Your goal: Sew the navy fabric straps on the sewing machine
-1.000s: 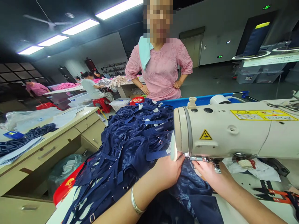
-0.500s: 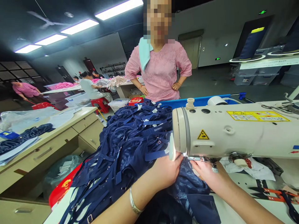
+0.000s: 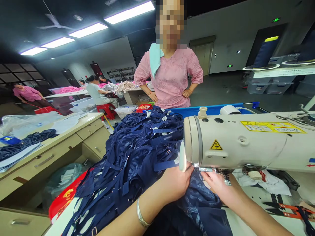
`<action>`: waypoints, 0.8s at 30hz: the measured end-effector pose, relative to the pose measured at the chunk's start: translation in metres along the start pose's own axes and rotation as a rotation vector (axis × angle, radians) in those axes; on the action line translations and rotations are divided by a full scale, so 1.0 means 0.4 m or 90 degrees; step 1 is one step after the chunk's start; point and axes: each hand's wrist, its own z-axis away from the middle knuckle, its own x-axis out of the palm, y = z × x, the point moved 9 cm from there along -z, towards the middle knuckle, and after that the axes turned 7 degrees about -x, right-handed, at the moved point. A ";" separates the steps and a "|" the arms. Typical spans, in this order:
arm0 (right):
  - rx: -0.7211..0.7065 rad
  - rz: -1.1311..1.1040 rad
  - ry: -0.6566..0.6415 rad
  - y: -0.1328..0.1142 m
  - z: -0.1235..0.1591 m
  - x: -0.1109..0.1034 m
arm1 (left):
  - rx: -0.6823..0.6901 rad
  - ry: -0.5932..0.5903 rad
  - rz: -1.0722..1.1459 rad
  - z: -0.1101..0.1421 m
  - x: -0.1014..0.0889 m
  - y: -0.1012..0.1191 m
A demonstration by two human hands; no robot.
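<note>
Fabric (image 3: 199, 193), dark blue and patterned, is lying below the sewing machine (image 3: 228, 142), between my left hand (image 3: 178, 180) and right hand (image 3: 218, 183). Remotely, I am touching it with both; machine parts are partly hiding the fingers, so I cannot tell whether they are pinching. Heaped garments (image 3: 139, 157) are lying alongside.
</note>
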 end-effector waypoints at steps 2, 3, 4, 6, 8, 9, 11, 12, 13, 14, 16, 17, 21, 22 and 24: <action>-0.037 0.066 -0.029 -0.007 -0.001 0.009 | 0.001 -0.005 0.003 0.001 0.002 0.000; -0.055 0.087 -0.034 -0.010 -0.001 0.010 | 0.000 -0.009 0.006 0.002 0.004 -0.001; -0.067 0.096 -0.033 -0.013 -0.002 0.009 | -0.003 -0.012 0.008 0.002 0.006 -0.002; -0.055 0.072 -0.015 -0.008 -0.005 -0.001 | -0.013 -0.012 0.016 0.001 0.010 -0.007; -0.009 0.021 0.009 0.003 -0.009 -0.016 | -0.021 -0.012 0.023 -0.003 0.013 -0.010; 0.019 -0.001 0.020 0.008 -0.011 -0.024 | -0.024 -0.015 0.024 -0.005 0.014 -0.011; 0.064 -0.028 0.036 0.010 -0.015 -0.036 | -0.033 -0.027 0.025 -0.009 0.014 -0.014; 0.080 -0.036 0.041 0.007 -0.018 -0.041 | -0.038 -0.035 0.028 -0.010 0.013 -0.016; 0.092 -0.042 0.047 0.003 -0.020 -0.045 | -0.041 -0.043 0.032 -0.011 0.010 -0.017; 0.102 -0.049 0.053 -0.002 -0.023 -0.048 | -0.042 -0.052 0.038 -0.012 0.005 -0.019; 0.111 -0.057 0.065 -0.012 -0.028 -0.055 | -0.060 -0.073 0.046 -0.010 -0.007 -0.029; 0.109 -0.058 0.070 -0.015 -0.030 -0.058 | -0.084 -0.084 0.040 -0.007 -0.012 -0.042; 0.094 -0.058 0.073 0.021 -0.016 -0.088 | -0.172 -0.088 -0.018 0.011 -0.036 -0.100; 0.098 -0.056 0.069 0.045 -0.006 -0.103 | -0.163 -0.074 -0.020 0.015 -0.041 -0.104; 0.127 -0.047 0.066 0.110 0.018 -0.140 | -0.120 -0.061 0.005 0.022 -0.041 -0.100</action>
